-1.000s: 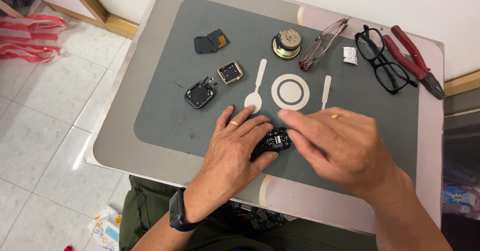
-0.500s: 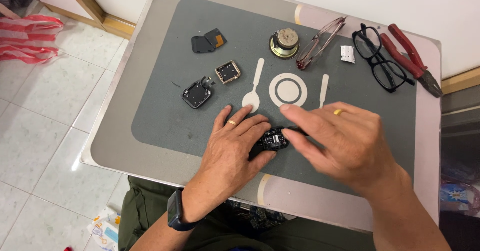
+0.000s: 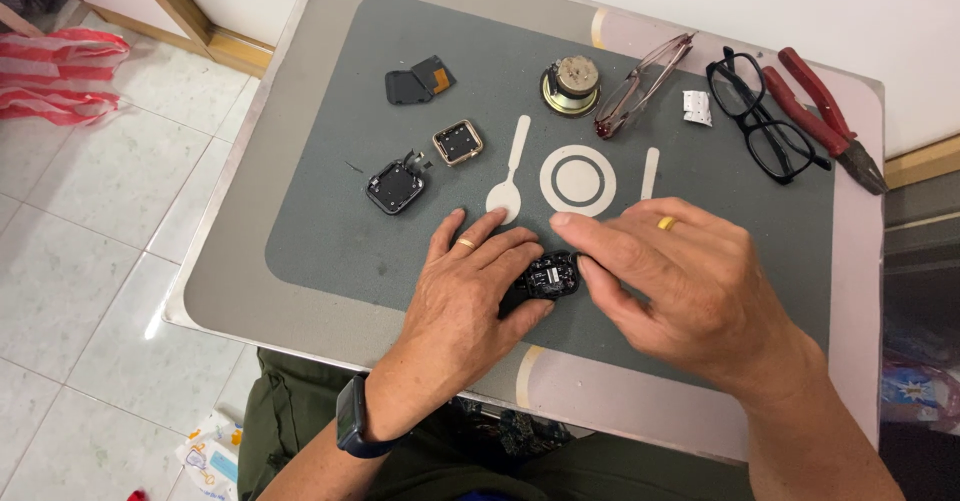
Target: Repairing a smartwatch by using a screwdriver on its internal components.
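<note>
A person sits at a small table covered by a grey work mat [image 3: 330,231], seen from above. Both hands meet near the mat's front edge over a small black electronic module [image 3: 548,276], open side up with tiny parts showing inside. The left hand [image 3: 465,296] lies flat on the mat, its fingers pressed against the module's left side to steady it. The right hand [image 3: 680,286] reaches in from the right, thumb and forefinger closing on the module's right edge; whether they truly pinch it is hard to tell, because the fingers hide the contact.

The module looks light, rigid and delicate, likely best held by its outer rim, away from the exposed insides.

Further back on the mat lie a black square casing [image 3: 395,185], a gold-rimmed square casing [image 3: 457,142], two dark flat pieces [image 3: 418,82] and a round metal speaker [image 3: 571,83]. Thin-framed glasses [image 3: 640,86], black-framed glasses [image 3: 765,121] and red-handled pliers [image 3: 825,116] sit toward the right.
</note>
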